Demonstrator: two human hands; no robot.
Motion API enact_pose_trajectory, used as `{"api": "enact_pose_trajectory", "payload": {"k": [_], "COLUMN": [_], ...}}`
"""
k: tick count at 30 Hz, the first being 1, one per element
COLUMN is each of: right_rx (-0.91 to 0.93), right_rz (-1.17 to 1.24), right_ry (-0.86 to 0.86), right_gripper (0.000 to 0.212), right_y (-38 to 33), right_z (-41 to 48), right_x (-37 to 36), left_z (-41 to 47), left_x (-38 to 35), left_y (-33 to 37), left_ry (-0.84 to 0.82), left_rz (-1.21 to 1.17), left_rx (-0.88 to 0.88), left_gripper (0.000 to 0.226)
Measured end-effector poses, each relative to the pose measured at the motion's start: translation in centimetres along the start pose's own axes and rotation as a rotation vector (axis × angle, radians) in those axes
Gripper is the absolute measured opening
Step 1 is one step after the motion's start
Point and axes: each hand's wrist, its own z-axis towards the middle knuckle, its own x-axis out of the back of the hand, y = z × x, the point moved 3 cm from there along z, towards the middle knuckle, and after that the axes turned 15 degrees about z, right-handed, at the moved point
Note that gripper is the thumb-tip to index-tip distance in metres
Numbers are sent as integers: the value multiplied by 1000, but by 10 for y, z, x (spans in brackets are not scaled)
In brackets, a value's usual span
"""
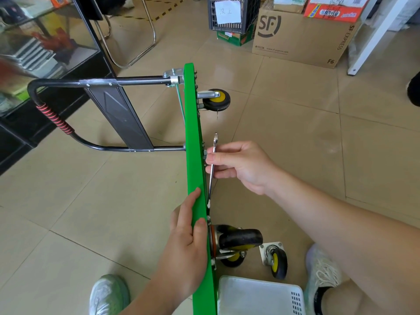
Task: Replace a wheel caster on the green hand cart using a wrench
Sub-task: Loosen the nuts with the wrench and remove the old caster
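The green hand cart (193, 137) stands on its side edge, its black handle (75, 105) lying to the left. My left hand (186, 242) grips the deck's upper edge, thumb on its rim. My right hand (238, 167) pinches a silver wrench (212, 169) held upright against the cart's underside near a bolt. One caster (216, 100) sticks out at the far end, another caster (238, 242) is mounted near my left hand. A loose caster (276, 260) with its plate lies on the floor.
A white plastic basket (259, 296) sits at the bottom by my shoes. Cardboard boxes (300, 35) and a grey crate (231, 14) stand at the back. A glass cabinet (45, 53) and a chair frame (136, 42) are at the left.
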Motion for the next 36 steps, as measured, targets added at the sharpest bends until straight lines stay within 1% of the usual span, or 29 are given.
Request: {"api": "enact_pose_trajectory", "payload": {"k": [5, 8, 12, 17, 22, 25, 27, 30, 32, 36], "right_rx": [-104, -94, -2, 117, 300, 343, 313, 206, 170, 158], "right_rz": [25, 27, -1, -187, -162, -102, -55, 4, 2, -50], "right_ry": [-14, -4, -27, -172, -153, -99, -64, -66, -70, -64], "right_gripper": [13, 12, 17, 29, 30, 26, 23, 26, 19, 19], "right_y": [16, 18, 8, 9, 0, -16, -20, -12, -2, 9], "right_z": [4, 1, -23, -95, -107, -106, -108, -112, -115, -115], "right_x": [-2, -2, -5, -13, -15, -9, -3, -2, -4, -10], "left_z": [0, 2, 2, 0, 0, -2, -4, -7, -9, -12], "left_x": [0, 0, 0, 0, -2, 0, 1, 0, -1, -2], "left_y": [0, -2, 0, -1, -1, 2, 2, 1, -1, -4], "left_ry": [-2, -16, -20, -16, 10, 0, -13, -36, -58, -82], "left_rz": [1, 1, 3, 8, 50, 48, 25, -48, -109, -207], "left_rx": [-2, 7, 4, 2, -12, -9, 5, 31, 55, 79], "left_gripper": [49, 50, 51, 49, 51, 51, 51, 50, 50, 50]}}
